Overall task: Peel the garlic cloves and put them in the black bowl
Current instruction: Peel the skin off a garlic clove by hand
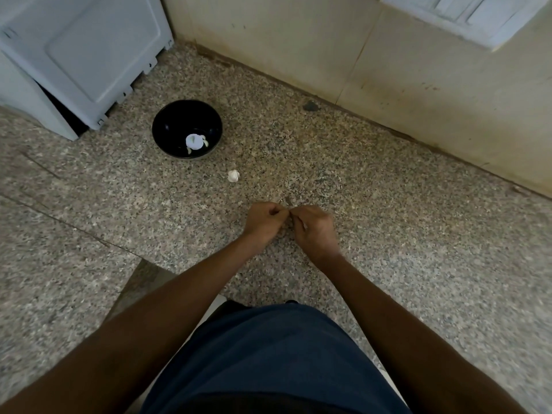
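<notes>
A black bowl (187,128) stands on the speckled granite counter, left of centre, with a white garlic piece and a few pale peeled cloves (195,141) inside. A white garlic piece (233,176) lies on the counter just right of the bowl. My left hand (264,221) and my right hand (315,231) meet fingertip to fingertip over the counter's middle. Both have curled fingers pinching something small between them; it is hidden by the fingers, and I cannot tell what it is.
A pale grey appliance (80,55) fills the back left corner. A cream tiled wall (388,70) runs along the back and right, with a switch plate (466,16) at the top right. The counter's front edge (131,282) lies near my body.
</notes>
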